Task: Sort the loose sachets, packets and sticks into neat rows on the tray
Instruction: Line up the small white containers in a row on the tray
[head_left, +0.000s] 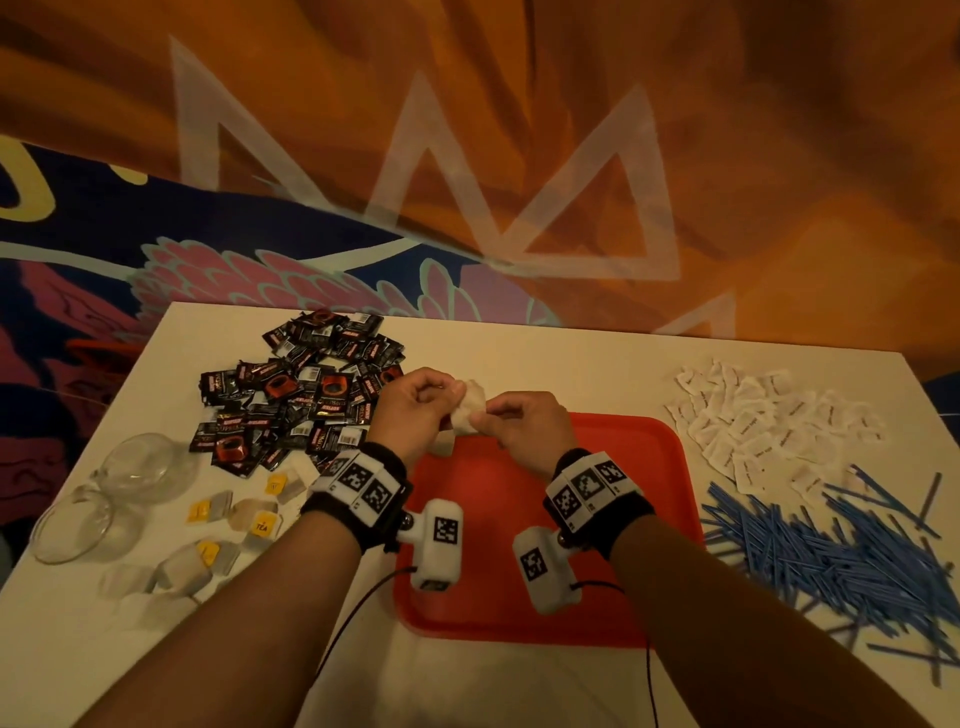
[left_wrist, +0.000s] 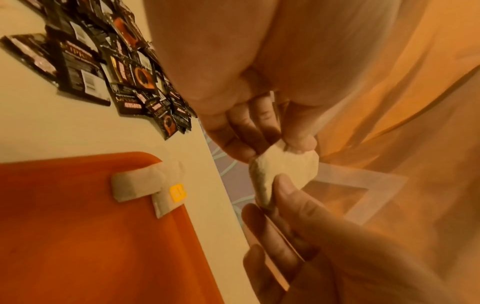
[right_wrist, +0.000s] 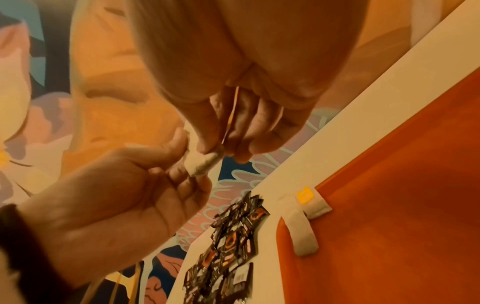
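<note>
Sachets are mostly still lying in loose piles (head_left: 298, 387) beside the tray (head_left: 639, 441), which is carrying only two teabags (left_wrist: 137, 185) at its corner, while both hands (head_left: 415, 410) (head_left: 530, 431) are pinching another teabag (head_left: 467, 410) above it.

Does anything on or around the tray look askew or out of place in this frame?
Yes. Two tea bags at the red tray's far left corner lie crossed, overhanging its rim rather than in a row. Both hands pinch a third tea bag above the tray.

Dim warm orange light, soft blur, wide-angle distortion
</note>
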